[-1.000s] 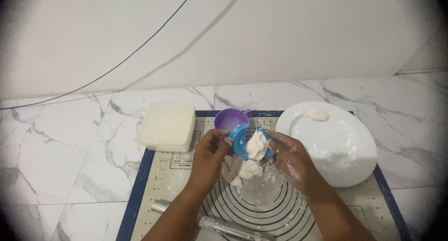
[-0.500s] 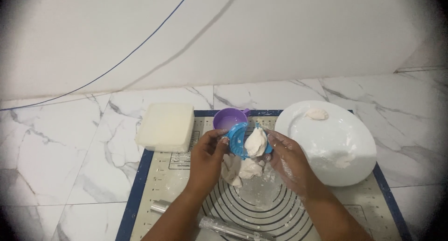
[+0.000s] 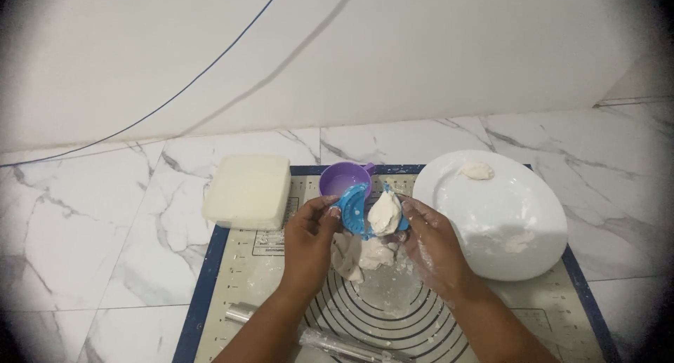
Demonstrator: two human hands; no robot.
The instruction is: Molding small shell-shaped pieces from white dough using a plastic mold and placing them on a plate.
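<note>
Both hands, left hand (image 3: 309, 236) and right hand (image 3: 432, 243), have fingers clamped on the blue dumpling mould (image 3: 354, 208); dough (image 3: 385, 214) sits between them.

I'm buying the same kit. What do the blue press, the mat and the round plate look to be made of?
Blue press: likely moulded plastic, uniform bright colour, smooth.
Mat: probably silicone or similar flexible sheet, lying flat, matte, printed rings.
Round plate: glossy white, ceramic or melamine; can't tell which.

White plate (image 3: 519, 215), cream box (image 3: 247, 191), purple cup (image 3: 342, 178)
</note>
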